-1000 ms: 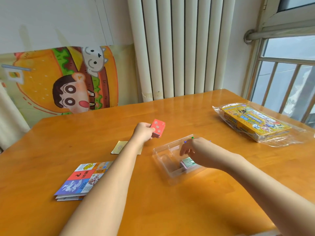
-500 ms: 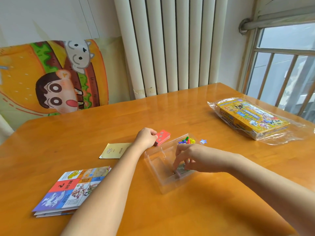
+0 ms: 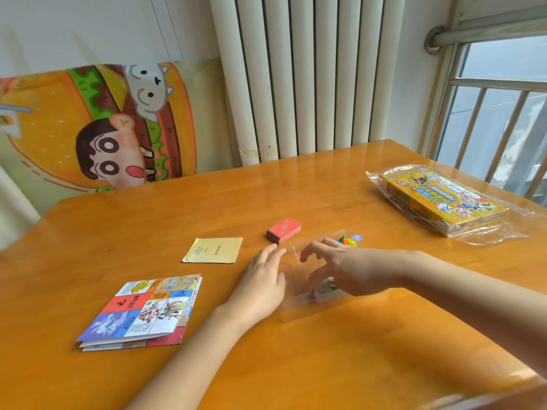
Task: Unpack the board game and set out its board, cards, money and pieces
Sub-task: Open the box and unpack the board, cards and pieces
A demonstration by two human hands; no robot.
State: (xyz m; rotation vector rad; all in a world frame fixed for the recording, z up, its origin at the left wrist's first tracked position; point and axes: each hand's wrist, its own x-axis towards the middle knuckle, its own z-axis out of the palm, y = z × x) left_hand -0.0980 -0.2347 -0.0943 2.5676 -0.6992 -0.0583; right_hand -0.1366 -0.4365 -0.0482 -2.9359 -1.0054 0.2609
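A clear plastic tray (image 3: 296, 313) lies on the wooden table (image 3: 325, 365) in front of me. My left hand (image 3: 263, 279) lies open, its fingers straight against the tray's left side. My right hand (image 3: 349, 267) arches over the tray with curved fingers, its thumb down beside a green card deck (image 3: 327, 287) inside; whether it grips the deck is hidden. A red card deck (image 3: 284, 230) lies on the table beyond my left hand. Small coloured pieces (image 3: 344, 240) sit past my right fingers. The folded board (image 3: 142, 312) lies at the left.
A yellow leaflet (image 3: 214, 250) lies between the board and the red deck. The yellow game box (image 3: 441, 202) sits on a clear plastic bag at the far right, near the window bars. A radiator and a cartoon poster stand behind the table.
My left hand has let go of the red deck, left it on the table and drawn back to the tray's left side. My right hand stays over the tray.
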